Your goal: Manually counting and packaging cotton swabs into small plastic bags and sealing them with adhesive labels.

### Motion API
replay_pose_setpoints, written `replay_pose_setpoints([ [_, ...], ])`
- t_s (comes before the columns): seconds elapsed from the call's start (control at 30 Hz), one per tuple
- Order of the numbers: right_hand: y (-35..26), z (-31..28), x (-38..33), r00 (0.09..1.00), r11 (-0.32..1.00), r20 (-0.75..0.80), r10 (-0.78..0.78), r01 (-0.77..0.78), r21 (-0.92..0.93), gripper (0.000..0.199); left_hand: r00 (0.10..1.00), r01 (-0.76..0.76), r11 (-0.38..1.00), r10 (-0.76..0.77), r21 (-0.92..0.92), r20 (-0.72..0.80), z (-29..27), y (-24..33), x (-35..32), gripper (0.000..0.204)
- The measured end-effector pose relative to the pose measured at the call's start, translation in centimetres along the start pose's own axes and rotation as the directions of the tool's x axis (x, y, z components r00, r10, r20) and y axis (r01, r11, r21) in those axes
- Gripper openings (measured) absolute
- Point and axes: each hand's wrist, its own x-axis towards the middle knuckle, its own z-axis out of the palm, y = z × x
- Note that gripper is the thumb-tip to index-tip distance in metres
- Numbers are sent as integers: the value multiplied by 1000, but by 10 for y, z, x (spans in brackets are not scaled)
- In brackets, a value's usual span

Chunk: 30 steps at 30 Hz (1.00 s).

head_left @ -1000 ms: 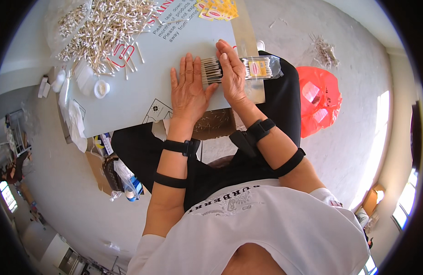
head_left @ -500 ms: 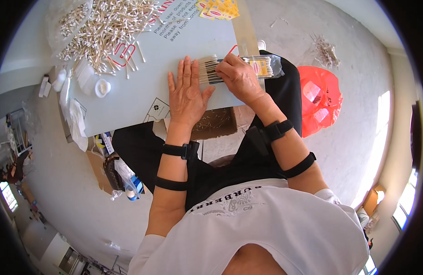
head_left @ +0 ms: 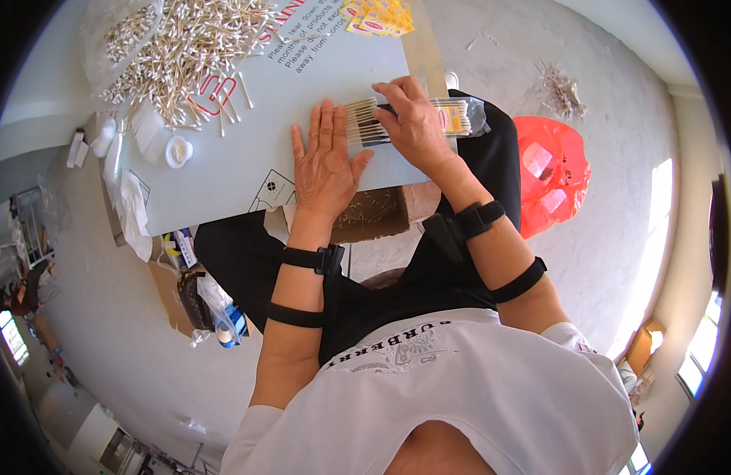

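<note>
My left hand (head_left: 327,162) lies flat on the grey board (head_left: 247,150), fingers stretched out, its fingertips beside the left ends of a neat row of cotton swabs (head_left: 361,125). Over the right end of that row is my right hand (head_left: 415,127), palm down. Its thumb and forefinger are apart, and I see nothing held between them; the other fingers are curled and partly hidden. Just past the right hand, a clear plastic packet (head_left: 478,116) holds swabs and a yellow card (head_left: 445,119). Part of this packet is covered by the hand.
A big heap of loose swabs (head_left: 199,47) lies at the board's far left, near a small round white container (head_left: 178,151). Yellow cards (head_left: 379,16) sit at the far edge. Below the board is a cardboard box (head_left: 373,218); a red plastic bag (head_left: 552,174) stands right.
My right hand has lifted a little off the swab row, its thumb and forefinger spreading from a pinch. My left hand stays flat in nearly the same place.
</note>
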Motion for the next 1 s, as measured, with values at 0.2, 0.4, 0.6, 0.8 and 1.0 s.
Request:
replay_pose_setpoints([
  [0.2, -4, 0, -12, 959, 930, 169, -227, 265, -254, 44, 1000, 7, 1000, -7, -13, 11, -3, -1, -2, 77],
  [0.4, -5, 12, -14, 977, 882, -126, 173, -97, 461, 34, 960, 13, 829, -167, -559, -226, 1, -3, 10, 65],
  [0.6, -17, 45, -11, 934, 827, -254, 250, -70, 558, 31, 867, -113, 262, -446, -958, -224, 22, 11, 37, 55],
  [0.8, -1, 34, -12, 953, 834, -184, 242, -107, 541, 33, 889, -101, 351, -388, -931, -243, 22, 19, 38, 52],
  [1.0, 6, -12, -18, 989, 994, 101, -108, 111, -23, 53, 964, -74, 924, -30, -374, -265, 5, 5, 15, 61],
])
